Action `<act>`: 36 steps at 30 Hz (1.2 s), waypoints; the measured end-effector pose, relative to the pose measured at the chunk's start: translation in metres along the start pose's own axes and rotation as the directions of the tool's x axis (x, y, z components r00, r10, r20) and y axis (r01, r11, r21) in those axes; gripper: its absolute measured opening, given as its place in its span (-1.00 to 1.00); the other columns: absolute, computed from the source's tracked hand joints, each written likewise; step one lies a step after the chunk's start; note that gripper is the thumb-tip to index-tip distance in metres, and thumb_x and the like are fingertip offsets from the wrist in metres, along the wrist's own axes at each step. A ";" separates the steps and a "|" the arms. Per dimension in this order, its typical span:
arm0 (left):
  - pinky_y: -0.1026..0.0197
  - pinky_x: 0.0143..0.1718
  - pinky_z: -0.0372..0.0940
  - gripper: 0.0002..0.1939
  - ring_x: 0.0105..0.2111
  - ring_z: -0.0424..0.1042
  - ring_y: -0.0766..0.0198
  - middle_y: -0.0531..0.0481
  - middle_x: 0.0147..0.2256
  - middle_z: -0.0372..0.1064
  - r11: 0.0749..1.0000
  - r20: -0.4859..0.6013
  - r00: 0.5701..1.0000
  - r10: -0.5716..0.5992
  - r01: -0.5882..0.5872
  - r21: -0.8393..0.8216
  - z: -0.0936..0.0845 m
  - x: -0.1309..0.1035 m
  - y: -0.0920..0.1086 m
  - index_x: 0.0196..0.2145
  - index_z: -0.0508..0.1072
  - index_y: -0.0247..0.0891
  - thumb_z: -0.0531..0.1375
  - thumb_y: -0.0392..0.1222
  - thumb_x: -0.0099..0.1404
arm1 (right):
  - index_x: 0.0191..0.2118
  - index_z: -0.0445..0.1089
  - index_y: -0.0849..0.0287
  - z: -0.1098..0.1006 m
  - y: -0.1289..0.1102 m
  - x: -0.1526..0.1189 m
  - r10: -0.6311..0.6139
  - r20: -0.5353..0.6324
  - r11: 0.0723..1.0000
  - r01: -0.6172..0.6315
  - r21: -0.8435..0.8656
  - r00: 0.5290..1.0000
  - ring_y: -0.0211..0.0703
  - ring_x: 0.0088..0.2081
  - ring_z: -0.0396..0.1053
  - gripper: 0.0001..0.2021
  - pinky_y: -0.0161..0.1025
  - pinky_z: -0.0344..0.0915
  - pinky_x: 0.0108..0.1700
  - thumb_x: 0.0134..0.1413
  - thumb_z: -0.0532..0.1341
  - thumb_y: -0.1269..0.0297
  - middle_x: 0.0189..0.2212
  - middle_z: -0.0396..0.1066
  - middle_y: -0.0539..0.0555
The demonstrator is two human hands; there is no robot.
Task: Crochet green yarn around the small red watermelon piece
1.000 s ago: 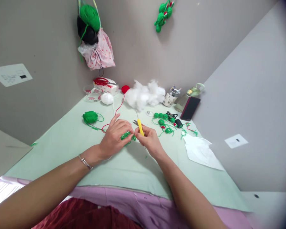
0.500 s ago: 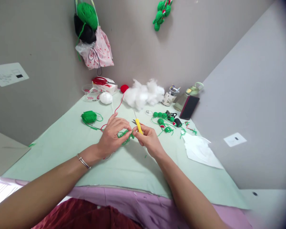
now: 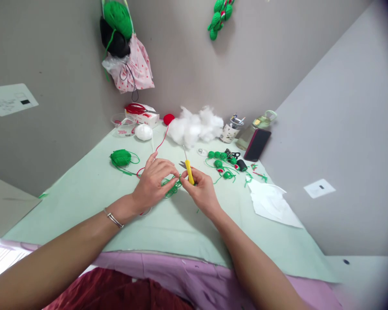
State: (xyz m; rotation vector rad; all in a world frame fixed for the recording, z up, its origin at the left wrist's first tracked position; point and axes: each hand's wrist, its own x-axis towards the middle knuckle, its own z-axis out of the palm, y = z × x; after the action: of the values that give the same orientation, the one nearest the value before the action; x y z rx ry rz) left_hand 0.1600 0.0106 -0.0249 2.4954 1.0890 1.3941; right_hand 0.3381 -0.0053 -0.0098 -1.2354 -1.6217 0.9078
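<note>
In the head view my right hand (image 3: 203,189) is closed around the yellow handle of a crochet hook (image 3: 189,172), its thin metal shaft pointing up and away. My left hand (image 3: 155,181) pinches green yarn (image 3: 172,189) between thumb and forefinger, and the fingertips of both hands nearly meet there. Loose loops of that yarn lie under the fingers on the table. Small scissors (image 3: 183,164) show their blades just behind the hook; the rest is hidden by my right hand. The stitches at my fingertips are too small to make out.
A green yarn ball (image 3: 120,158) sits left. Behind are a white yarn ball (image 3: 144,132), a red yarn ball (image 3: 168,119) and white stuffing (image 3: 194,127). Crocheted green balls (image 3: 218,163), a phone (image 3: 258,145), a pen cup (image 3: 231,131) and white paper (image 3: 271,202) are to the right.
The crochet hook has shifted slightly right and stands a little more upright. My right hand has moved slightly with it; my left hand keeps its pinch on the green yarn.
</note>
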 end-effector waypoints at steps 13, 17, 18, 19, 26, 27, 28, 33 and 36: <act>-0.23 0.32 -0.03 -0.92 -0.09 0.48 0.15 0.00 -0.30 0.52 1.000 -0.010 1.000 -0.006 0.006 0.028 0.000 0.001 0.001 -0.31 0.44 -0.18 0.17 -0.29 0.36 | -0.41 0.37 0.17 0.000 0.001 0.000 -0.042 -0.013 0.998 0.042 -0.044 0.999 -0.30 -0.54 0.03 -0.86 -0.32 -0.01 -0.47 0.07 0.22 0.22 -0.60 0.10 -0.13; -0.23 0.33 -0.03 -0.94 -0.09 0.48 0.15 -0.01 -0.28 0.51 0.999 -0.021 0.999 -0.032 0.033 0.012 0.000 0.001 0.001 -0.31 0.45 -0.19 0.19 -0.29 0.34 | -0.39 0.32 0.15 -0.001 -0.001 -0.002 -0.046 -0.048 0.999 0.045 -0.026 0.998 -0.32 -0.56 -0.01 -0.86 -0.32 -0.03 -0.49 0.08 0.22 0.20 -0.61 0.06 -0.14; -0.23 0.33 -0.03 -0.94 -0.09 0.48 0.15 -0.02 -0.28 0.51 0.999 -0.018 0.999 -0.037 0.038 0.011 0.001 0.001 0.001 -0.31 0.45 -0.19 0.19 -0.29 0.34 | -0.39 0.32 0.15 -0.001 -0.002 -0.002 -0.052 -0.049 0.998 0.051 -0.030 0.997 -0.32 -0.56 -0.01 -0.86 -0.32 -0.03 -0.49 0.08 0.22 0.20 -0.61 0.06 -0.14; -0.23 0.32 -0.03 -0.94 -0.09 0.48 0.15 -0.02 -0.28 0.51 0.999 -0.014 0.999 -0.042 0.042 0.010 0.001 0.000 0.000 -0.31 0.45 -0.19 0.19 -0.29 0.34 | -0.40 0.32 0.15 0.000 -0.002 -0.003 -0.060 -0.048 0.998 0.058 -0.039 0.997 -0.32 -0.55 0.00 -0.86 -0.32 -0.03 -0.48 0.08 0.22 0.21 -0.60 0.07 -0.13; -0.22 0.31 0.01 -0.93 -0.11 0.48 0.17 -0.01 -0.27 0.49 0.996 -0.020 0.996 -0.083 0.082 -0.031 0.003 0.000 -0.001 -0.32 0.45 -0.18 0.20 -0.28 0.34 | -0.40 0.37 0.16 0.002 0.004 -0.002 -0.074 -0.022 0.992 0.072 -0.105 0.997 -0.30 -0.55 0.00 -0.87 -0.31 -0.02 -0.47 0.10 0.21 0.24 -0.61 0.09 -0.12; -0.22 0.31 0.01 -0.94 -0.12 0.48 0.17 -0.01 -0.28 0.49 0.996 -0.020 0.996 -0.082 0.081 -0.040 0.003 0.000 0.000 -0.32 0.45 -0.18 0.20 -0.29 0.33 | -0.40 0.37 0.16 0.002 0.005 -0.002 -0.077 -0.027 0.991 0.073 -0.113 0.997 -0.30 -0.55 0.01 -0.87 -0.31 -0.02 -0.47 0.10 0.21 0.24 -0.61 0.09 -0.12; -0.22 0.31 0.01 -0.94 -0.12 0.48 0.17 -0.01 -0.28 0.49 0.996 -0.019 0.997 -0.078 0.077 -0.047 0.003 0.000 0.000 -0.32 0.45 -0.19 0.20 -0.29 0.33 | -0.40 0.37 0.16 0.002 0.006 -0.002 -0.080 -0.031 0.990 0.076 -0.122 0.996 -0.30 -0.55 0.01 -0.87 -0.30 -0.02 -0.46 0.10 0.21 0.24 -0.61 0.10 -0.12; -0.22 0.31 0.01 -0.94 -0.13 0.47 0.18 -0.02 -0.28 0.50 0.996 -0.008 0.998 -0.060 0.060 -0.061 0.003 0.000 0.000 -0.31 0.45 -0.21 0.20 -0.31 0.34 | -0.39 0.38 0.16 0.002 0.006 -0.002 -0.092 -0.047 0.982 0.083 -0.171 0.995 -0.30 -0.55 0.04 -0.88 -0.30 -0.01 -0.45 0.09 0.20 0.24 -0.62 0.11 -0.13; -0.21 0.31 0.01 -0.93 -0.12 0.47 0.18 -0.01 -0.28 0.51 0.996 0.006 0.999 -0.052 0.052 -0.069 0.003 -0.001 -0.001 -0.31 0.45 -0.20 0.19 -0.31 0.34 | -0.38 0.39 0.15 0.002 0.005 -0.002 -0.090 -0.054 0.977 0.078 -0.199 0.994 -0.30 -0.57 0.04 -0.89 -0.30 -0.02 -0.46 0.07 0.19 0.25 -0.63 0.13 -0.13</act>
State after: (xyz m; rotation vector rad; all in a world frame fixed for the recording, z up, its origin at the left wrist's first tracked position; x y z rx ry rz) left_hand 0.1617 0.0122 -0.0279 2.4039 1.0775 1.3872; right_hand 0.3383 -0.0063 -0.0155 -1.3049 -1.7314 0.6623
